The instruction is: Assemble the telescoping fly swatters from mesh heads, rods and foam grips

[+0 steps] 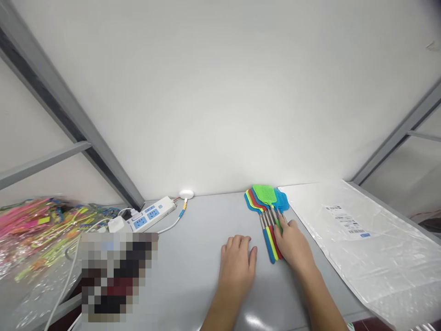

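Several fly swatters lie fanned out on the grey table (206, 211), heads toward the wall. A green mesh head (264, 194) is on top, with red, yellow and blue ones partly under it. Their metal shafts lead to coloured grips, among them a blue handle (268, 246). My right hand (292, 241) is closed over the handles on the right side, around a fly swatter; the palm side is hidden. To the left of the handles, my left hand (237, 262) rests palm down on the table, thumb apart from the fingers, holding nothing.
A white plastic mailer bag (344, 234) with a label covers the right side. At left are a power strip (151, 215), a small white device (186, 194) on a cable, and clear bags (51, 230) of colourful items. Grey metal posts (106, 156) stand by the wall.
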`<state>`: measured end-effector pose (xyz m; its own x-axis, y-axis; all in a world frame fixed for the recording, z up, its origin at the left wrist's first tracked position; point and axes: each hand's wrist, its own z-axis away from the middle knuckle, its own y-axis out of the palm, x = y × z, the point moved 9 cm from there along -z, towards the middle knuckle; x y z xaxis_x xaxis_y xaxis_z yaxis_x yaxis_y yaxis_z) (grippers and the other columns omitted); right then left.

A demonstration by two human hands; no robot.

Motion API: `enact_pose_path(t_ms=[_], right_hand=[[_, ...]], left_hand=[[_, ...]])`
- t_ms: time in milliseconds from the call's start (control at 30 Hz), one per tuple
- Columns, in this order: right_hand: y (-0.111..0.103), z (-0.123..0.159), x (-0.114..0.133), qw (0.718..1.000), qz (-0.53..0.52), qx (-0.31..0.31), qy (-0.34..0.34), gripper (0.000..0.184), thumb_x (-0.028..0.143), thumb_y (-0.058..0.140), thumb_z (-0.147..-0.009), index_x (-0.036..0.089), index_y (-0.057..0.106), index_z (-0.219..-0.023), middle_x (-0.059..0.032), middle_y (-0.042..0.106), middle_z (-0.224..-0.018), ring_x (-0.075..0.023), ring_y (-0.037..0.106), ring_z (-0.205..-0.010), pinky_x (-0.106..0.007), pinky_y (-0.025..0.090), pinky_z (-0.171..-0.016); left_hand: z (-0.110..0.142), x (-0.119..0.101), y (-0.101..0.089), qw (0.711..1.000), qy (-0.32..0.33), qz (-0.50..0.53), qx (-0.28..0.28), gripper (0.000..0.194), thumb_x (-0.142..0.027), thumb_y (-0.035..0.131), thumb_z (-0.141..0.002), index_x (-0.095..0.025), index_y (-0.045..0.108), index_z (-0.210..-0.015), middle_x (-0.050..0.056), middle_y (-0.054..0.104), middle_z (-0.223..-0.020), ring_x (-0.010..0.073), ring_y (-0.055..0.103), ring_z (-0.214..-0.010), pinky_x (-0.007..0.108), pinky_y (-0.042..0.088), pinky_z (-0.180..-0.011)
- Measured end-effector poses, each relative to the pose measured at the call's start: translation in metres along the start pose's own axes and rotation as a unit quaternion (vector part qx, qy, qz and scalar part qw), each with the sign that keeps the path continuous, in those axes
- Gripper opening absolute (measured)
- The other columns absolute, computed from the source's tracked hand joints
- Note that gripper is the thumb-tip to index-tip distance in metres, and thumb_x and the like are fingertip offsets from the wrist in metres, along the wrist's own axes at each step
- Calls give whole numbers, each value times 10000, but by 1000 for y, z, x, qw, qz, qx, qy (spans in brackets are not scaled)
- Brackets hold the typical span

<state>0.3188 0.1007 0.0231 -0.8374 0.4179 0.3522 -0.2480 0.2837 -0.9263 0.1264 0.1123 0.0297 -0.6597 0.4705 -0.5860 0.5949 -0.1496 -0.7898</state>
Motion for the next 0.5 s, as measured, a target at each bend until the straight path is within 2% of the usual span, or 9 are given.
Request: enact_pose_path(t_ms=[100, 233, 333, 400, 500], right_hand=[[-1, 0, -10, 1000, -14, -15, 0, 571, 469, 251, -976, 155, 517, -1372, -152, 573, -981, -287, 635, -859, -381, 482, -731], [0, -4, -33, 999, -19, -28, 19, 703, 561, 247, -961, 48, 476, -1384, -242, 561, -1153, -366, 534, -1141, -445, 424, -938], [5, -11, -41, 1000, -19, -13, 20, 764, 598, 224, -955, 11, 445, -1391, -276, 566, -1212, -375, 521, -1177, -453, 402, -960], [10, -17, -37, 1000, -19, 3, 6, 790, 626, 218, -945, 15, 430, -1399, -272, 585, -1211, -367, 541, -1158, -443, 415, -933], [16, -28, -23, 1000, -10, 20, -15, 857, 687, 290, -900, 12, 396, -1418, -282, 583, -1209, -392, 544, -1133, -460, 433, -873]], left_hand=[[1, 2, 4, 1000, -5, -29, -7, 392, -367, 362, -984, -183, 580, -1254, 126, 595, -1265, 302, 484, -1182, 481, 350, -1002], [-3, 5, 22, 998, -23, -35, 41, 539, -440, 288, -998, -143, 469, -1409, 148, 452, -1477, 318, 339, -1380, 551, 166, -1149], [-9, -4, 40, 994, -23, -19, 102, 619, -477, 229, -999, -118, 354, -1488, 140, 312, -1568, 319, 205, -1465, 581, 59, -1173], [-11, -16, 51, 991, -9, 2, 135, 628, -470, 212, -1001, -117, 298, -1514, 125, 288, -1578, 310, 179, -1478, 584, 47, -1178], [-11, -35, 63, 989, 23, 29, 144, 590, -401, 232, -1002, -145, 243, -1533, 105, 303, -1573, 295, 193, -1477, 583, 79, -1182]])
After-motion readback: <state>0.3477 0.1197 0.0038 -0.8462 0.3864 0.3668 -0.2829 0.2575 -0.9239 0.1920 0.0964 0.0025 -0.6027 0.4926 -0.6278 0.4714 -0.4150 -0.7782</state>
